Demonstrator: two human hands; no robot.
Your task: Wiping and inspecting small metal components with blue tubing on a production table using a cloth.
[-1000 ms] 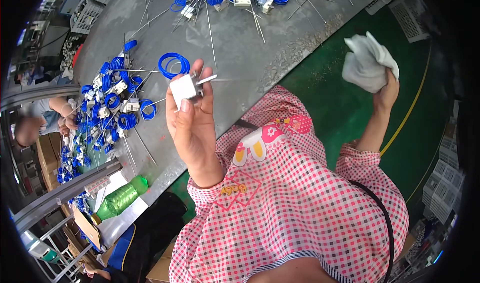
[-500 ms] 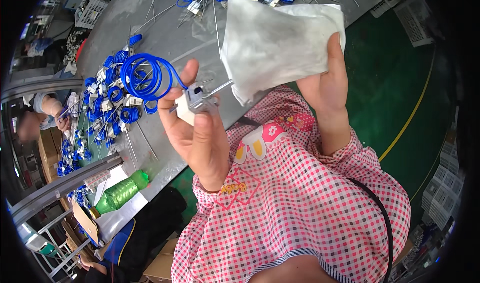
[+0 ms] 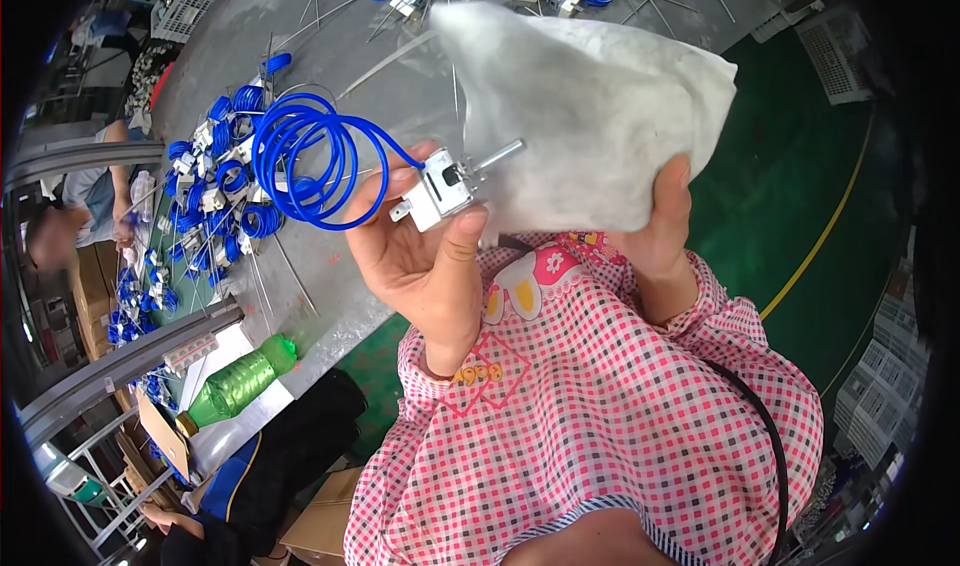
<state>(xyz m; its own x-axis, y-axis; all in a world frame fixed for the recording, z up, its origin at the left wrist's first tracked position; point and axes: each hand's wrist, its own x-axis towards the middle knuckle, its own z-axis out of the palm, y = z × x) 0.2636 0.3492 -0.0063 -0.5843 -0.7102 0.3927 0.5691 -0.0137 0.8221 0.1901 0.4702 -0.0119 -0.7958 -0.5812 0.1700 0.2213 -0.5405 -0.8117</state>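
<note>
My left hand (image 3: 420, 266) is closed on a capillary thermostat (image 3: 440, 191), its fingers and thumb gripping the white body. A metal shaft points right from the thermostat's bracket, and a loose blue coil (image 3: 318, 161) hangs off to the left. My right hand (image 3: 655, 216) holds a crumpled whitish sheet (image 3: 600, 116), cloth or a soft bag, I cannot tell which, by its lower right edge, thumb in front. The sheet stands upright just behind the shaft. The right fingers are hidden behind it.
Many similar thermostats with blue coils (image 3: 230, 176) lie heaped on the grey table (image 3: 350, 56), with more along its far edge. A green bottle (image 3: 240, 381) lies at the lower left, beside a metal rail (image 3: 130, 361). Another person's arm (image 3: 122, 191) shows at the far left.
My left hand has turned the thermostat and moved it slightly right, so its shaft points up and right. The whitish sheet has tilted and spread to the right in my right hand.
</note>
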